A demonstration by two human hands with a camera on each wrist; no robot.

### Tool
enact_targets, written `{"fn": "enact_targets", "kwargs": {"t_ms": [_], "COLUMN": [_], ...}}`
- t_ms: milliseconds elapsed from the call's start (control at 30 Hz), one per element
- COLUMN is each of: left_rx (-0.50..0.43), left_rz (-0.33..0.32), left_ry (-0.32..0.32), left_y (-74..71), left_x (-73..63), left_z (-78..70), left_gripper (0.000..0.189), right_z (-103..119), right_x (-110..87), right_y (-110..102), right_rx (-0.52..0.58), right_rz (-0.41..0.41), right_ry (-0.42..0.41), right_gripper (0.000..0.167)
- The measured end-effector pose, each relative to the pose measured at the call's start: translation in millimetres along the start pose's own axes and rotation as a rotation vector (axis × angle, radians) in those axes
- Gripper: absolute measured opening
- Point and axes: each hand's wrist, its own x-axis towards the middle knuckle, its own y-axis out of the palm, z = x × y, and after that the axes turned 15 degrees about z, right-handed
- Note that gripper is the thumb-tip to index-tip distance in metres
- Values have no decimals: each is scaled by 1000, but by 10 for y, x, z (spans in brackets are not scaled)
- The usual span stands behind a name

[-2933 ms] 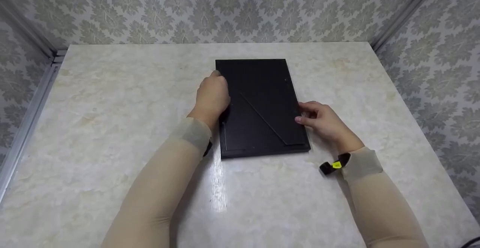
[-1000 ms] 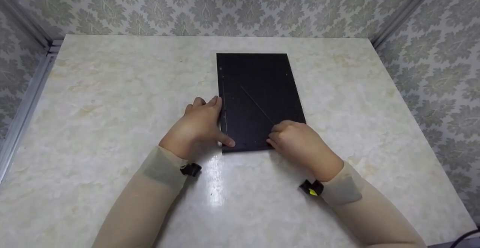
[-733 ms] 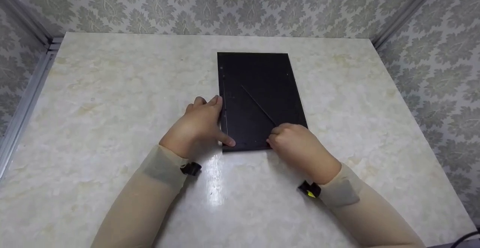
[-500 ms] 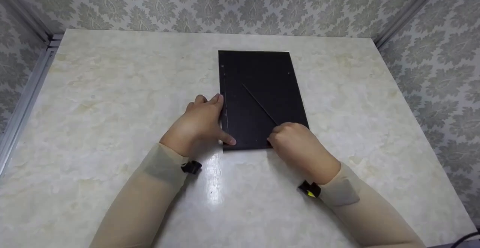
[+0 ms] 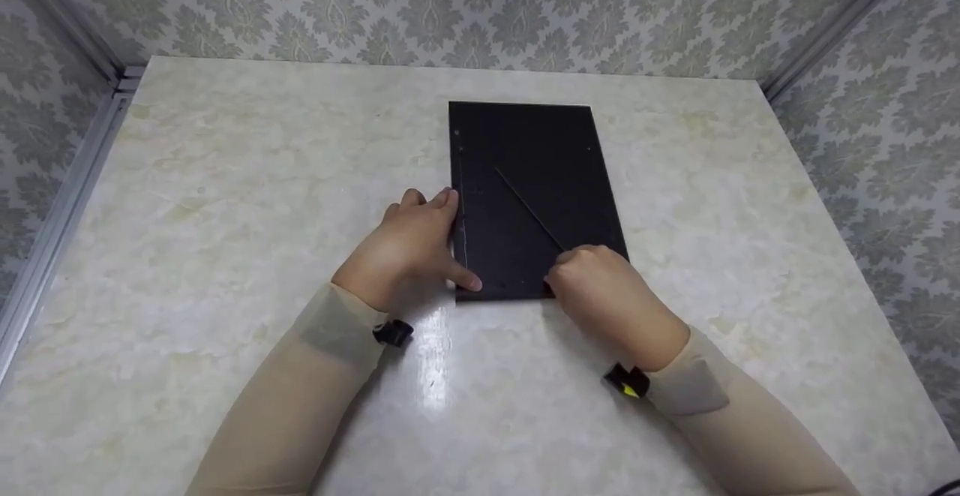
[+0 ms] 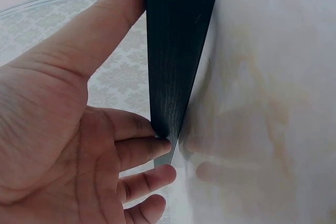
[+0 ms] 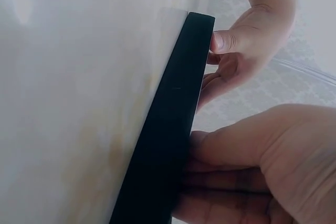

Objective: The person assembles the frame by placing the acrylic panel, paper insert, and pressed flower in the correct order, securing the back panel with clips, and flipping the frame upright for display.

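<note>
A black picture frame [image 5: 529,143] lies on the table with its back up; a slanting line marks the edge of its stand flap [image 5: 585,218]. My left hand [image 5: 412,244] steadies the near left corner, thumb on the back and fingers extended against the left side. In the left wrist view, those fingertips [image 6: 163,145] meet the frame's dark side [image 6: 176,51]. With curled fingers, my right hand [image 5: 607,293] pinches at the flap's lower end by the near right corner. The right wrist view has its thumb [image 7: 210,145] at the frame's back; the fingertips' contact is partly hidden.
The frame rests on a pale marbled table [image 5: 247,173]. Patterned wall panels [image 5: 360,8] stand behind and at both sides, with metal rails at the corners. Part of a black cable [image 5: 946,488] shows at the lower right.
From the earliest frame, my left hand has shifted nearer along the left side, and my right hand has gone from the right edge to the flap's lower end. Over the last second both hold still.
</note>
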Motion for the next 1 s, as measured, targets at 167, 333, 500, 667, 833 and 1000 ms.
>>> {"fn": "enact_targets", "kwargs": {"t_ms": [167, 333, 500, 667, 833, 1000], "left_rx": [1, -6, 14, 3, 6, 39], "left_rz": [-14, -14, -15, -30, -45, -46], "left_ry": [4, 12, 15, 7, -1, 3], "left_y": [8, 15, 12, 27, 59, 30], "left_x": [16, 17, 22, 52, 52, 36], "left_z": [-19, -11, -1, -46, -99, -65], "left_gripper": [145, 145, 145, 143, 140, 143], "right_z": [-19, -7, -8, -82, -172, -327], "right_x": [-3, -4, 2, 11, -44, 16], "right_y": [-11, -14, -28, -78, -119, -117], "right_rx": [5, 6, -19, -74, 71, 344], "right_rz": [0, 9, 11, 63, 142, 78], "right_ry": [5, 20, 5, -32, 10, 32], "right_gripper": [27, 28, 30, 27, 20, 14]}}
